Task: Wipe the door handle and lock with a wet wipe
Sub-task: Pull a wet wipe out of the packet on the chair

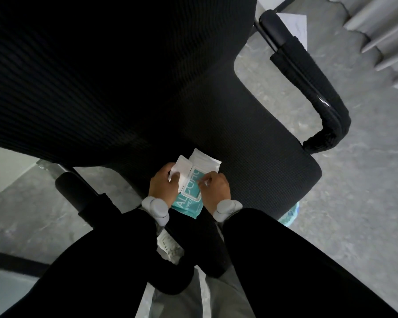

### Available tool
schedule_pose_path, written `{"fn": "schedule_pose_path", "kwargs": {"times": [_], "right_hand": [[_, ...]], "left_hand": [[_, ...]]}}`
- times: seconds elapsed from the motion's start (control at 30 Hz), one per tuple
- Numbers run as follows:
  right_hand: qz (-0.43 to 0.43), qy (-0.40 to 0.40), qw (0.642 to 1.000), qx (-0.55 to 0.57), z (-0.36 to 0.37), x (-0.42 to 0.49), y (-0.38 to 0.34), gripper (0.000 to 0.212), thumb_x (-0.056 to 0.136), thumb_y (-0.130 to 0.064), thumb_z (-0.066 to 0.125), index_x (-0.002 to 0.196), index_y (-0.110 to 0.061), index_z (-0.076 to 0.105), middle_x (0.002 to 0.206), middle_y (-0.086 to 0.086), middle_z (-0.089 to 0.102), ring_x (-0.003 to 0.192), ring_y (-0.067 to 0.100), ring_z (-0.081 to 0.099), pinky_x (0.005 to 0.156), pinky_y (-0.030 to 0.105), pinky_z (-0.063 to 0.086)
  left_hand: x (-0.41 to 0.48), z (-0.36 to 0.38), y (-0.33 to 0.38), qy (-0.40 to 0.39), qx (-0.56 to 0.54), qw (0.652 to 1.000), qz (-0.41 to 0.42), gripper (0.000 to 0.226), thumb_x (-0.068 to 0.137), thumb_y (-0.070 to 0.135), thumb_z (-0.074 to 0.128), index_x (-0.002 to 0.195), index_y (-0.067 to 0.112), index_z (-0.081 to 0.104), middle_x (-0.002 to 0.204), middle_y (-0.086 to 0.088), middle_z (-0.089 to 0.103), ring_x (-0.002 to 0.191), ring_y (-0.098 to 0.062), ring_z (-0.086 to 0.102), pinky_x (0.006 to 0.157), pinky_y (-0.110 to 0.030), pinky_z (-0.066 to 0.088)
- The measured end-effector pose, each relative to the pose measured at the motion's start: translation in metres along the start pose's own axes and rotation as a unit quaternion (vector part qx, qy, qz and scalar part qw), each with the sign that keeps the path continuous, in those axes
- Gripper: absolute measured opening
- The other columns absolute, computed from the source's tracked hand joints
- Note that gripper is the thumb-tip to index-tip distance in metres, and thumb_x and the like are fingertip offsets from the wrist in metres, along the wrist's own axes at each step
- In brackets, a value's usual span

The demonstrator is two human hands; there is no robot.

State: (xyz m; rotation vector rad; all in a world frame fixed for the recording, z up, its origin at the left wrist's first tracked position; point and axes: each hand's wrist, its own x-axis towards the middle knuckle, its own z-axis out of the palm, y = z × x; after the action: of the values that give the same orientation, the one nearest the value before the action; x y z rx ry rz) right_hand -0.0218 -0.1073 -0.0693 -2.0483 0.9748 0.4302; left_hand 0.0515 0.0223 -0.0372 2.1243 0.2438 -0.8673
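A teal and white pack of alcohol wipes (191, 198) lies on the near edge of the seat of a black mesh office chair (251, 143), in the middle of the view. Its white plastic flip lid (182, 172) stands swung open to the left. The left hand (162, 184) sits on the left side of the pack, with its fingers closed on the open lid. The right hand (215, 188) rests on the right side of the pack, its fingertips pinched together at the pack's opening; whether a wipe is caught between them is too small to tell. Both wrists carry grey bands, the left band (155, 207) and the right band (226, 207), and both arms wear black sleeves (285, 260) that run to the near edge of the picture.

The chair's dark ribbed backrest (90, 76) fills the far left of the view. One black armrest (308, 83) curves on the right, another (76, 191) shows on the left. Under the chair lies a grey mottled floor (365, 191). A white sheet of paper (294, 24) lies on the floor at the far right, near grey ribbed panels (381, 31). The door handle and lock are not in view.
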Motion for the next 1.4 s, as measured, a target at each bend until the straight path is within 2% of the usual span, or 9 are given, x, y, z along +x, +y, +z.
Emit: {"fn": "schedule_pose_path", "kwargs": {"times": [0.07, 0.2, 0.3, 0.37, 0.6, 0.77, 1.03, 1.2, 1.4], "right_hand": [[-0.028, 0.012, 0.999, -0.012, -0.002, -0.002, 0.002, 0.009, 0.091, -0.020, 0.066, 0.090, -0.011, 0.066, 0.098, 0.010, 0.057, 0.092, 0.030, 0.058, 0.088, 0.043, 0.049], [-0.132, 0.043, 0.989, -0.048, -0.009, -0.020, 0.007, 0.005, 0.089, -0.020, 0.064, 0.090, -0.015, 0.066, 0.102, 0.003, 0.059, 0.095, 0.022, 0.055, 0.081, 0.032, 0.049], [-0.237, 0.006, 0.963, -0.132, -0.004, -0.040, 0.018, 0.007, 0.088, -0.021, 0.060, 0.091, -0.019, 0.065, 0.102, -0.003, 0.063, 0.093, 0.021, 0.055, 0.078, 0.036, 0.052], [-0.260, -0.006, 0.950, -0.170, 0.002, -0.049, 0.025, 0.016, 0.089, -0.023, 0.055, 0.099, -0.021, 0.067, 0.104, -0.005, 0.067, 0.092, 0.021, 0.057, 0.076, 0.039, 0.053], [-0.175, 0.025, 0.977, -0.123, 0.003, -0.041, 0.006, 0.024, 0.093, -0.039, 0.043, 0.101, -0.021, 0.057, 0.078, 0.005, 0.067, 0.072, 0.026, 0.062, 0.062, 0.039, 0.054], [-0.008, -0.011, 0.993, -0.114, -0.002, -0.018, -0.015, 0.020, 0.089, -0.038, 0.062, 0.104, -0.024, 0.063, 0.092, 0.006, 0.074, 0.085, 0.031, 0.070, 0.074, 0.039, 0.058], [-0.023, -0.007, 0.984, -0.174, 0.008, -0.014, -0.017, 0.024, 0.093, -0.040, 0.057, 0.096, -0.020, 0.070, 0.095, 0.009, 0.074, 0.088, 0.031, 0.068, 0.073, 0.038, 0.057], [-0.006, -0.049, 0.997, -0.053, 0.005, -0.009, -0.014, 0.015, 0.088, -0.029, 0.063, 0.080, -0.016, 0.064, 0.084, 0.006, 0.074, 0.081, 0.029, 0.068, 0.072, 0.038, 0.056], [0.007, -0.011, 0.994, 0.105, -0.020, -0.021, -0.008, 0.014, 0.084, -0.014, 0.067, 0.071, -0.016, 0.061, 0.055, -0.011, 0.052, 0.050, 0.002, 0.048, 0.056, 0.022, 0.038]], "left_hand": [[-0.001, 0.000, 0.001, -0.001, -0.001, 1.000, 0.000, 0.030, 0.095, 0.018, 0.052, 0.123, 0.022, 0.062, 0.108, -0.003, 0.067, 0.097, -0.027, 0.066, 0.082, -0.048, 0.060], [-0.002, 0.000, 0.001, 0.009, 0.005, 1.000, 0.007, 0.029, 0.096, 0.019, 0.052, 0.124, 0.020, 0.061, 0.107, -0.002, 0.066, 0.100, -0.031, 0.066, 0.083, -0.050, 0.059], [-0.002, 0.002, 0.001, 0.021, 0.018, 1.000, 0.014, 0.028, 0.097, 0.018, 0.053, 0.123, 0.015, 0.061, 0.113, -0.011, 0.069, 0.101, -0.033, 0.066, 0.086, -0.047, 0.058], [-0.002, 0.003, 0.000, 0.025, 0.028, 0.999, 0.013, 0.029, 0.098, 0.017, 0.053, 0.125, 0.012, 0.060, 0.116, -0.014, 0.069, 0.105, -0.034, 0.065, 0.089, -0.038, 0.054], [-0.003, 0.003, 0.000, 0.009, 0.061, 0.998, 0.005, 0.033, 0.090, 0.013, 0.063, 0.123, 0.009, 0.059, 0.117, -0.014, 0.069, 0.107, -0.034, 0.065, 0.086, -0.033, 0.050], [-0.003, 0.003, -0.001, 0.001, 0.082, 0.997, 0.002, 0.041, 0.084, 0.011, 0.067, 0.124, 0.010, 0.058, 0.117, -0.014, 0.069, 0.108, -0.035, 0.064, 0.091, -0.040, 0.052], [-0.003, 0.004, -0.002, 0.009, 0.082, 0.997, 0.000, 0.037, 0.085, 0.009, 0.066, 0.121, 0.009, 0.060, 0.116, -0.015, 0.070, 0.107, -0.035, 0.065, 0.090, -0.039, 0.053], [-0.007, 0.002, 0.000, 0.011, 0.079, 0.997, 0.008, 0.034, 0.085, 0.008, 0.065, 0.119, 0.010, 0.061, 0.112, -0.013, 0.072, 0.103, -0.032, 0.067, 0.087, -0.036, 0.053], [-0.013, 0.002, 0.006, -0.001, 0.087, 0.996, 0.014, 0.032, 0.087, 0.006, 0.060, 0.119, 0.009, 0.060, 0.114, -0.013, 0.071, 0.105, -0.033, 0.066, 0.088, -0.033, 0.051]]}}
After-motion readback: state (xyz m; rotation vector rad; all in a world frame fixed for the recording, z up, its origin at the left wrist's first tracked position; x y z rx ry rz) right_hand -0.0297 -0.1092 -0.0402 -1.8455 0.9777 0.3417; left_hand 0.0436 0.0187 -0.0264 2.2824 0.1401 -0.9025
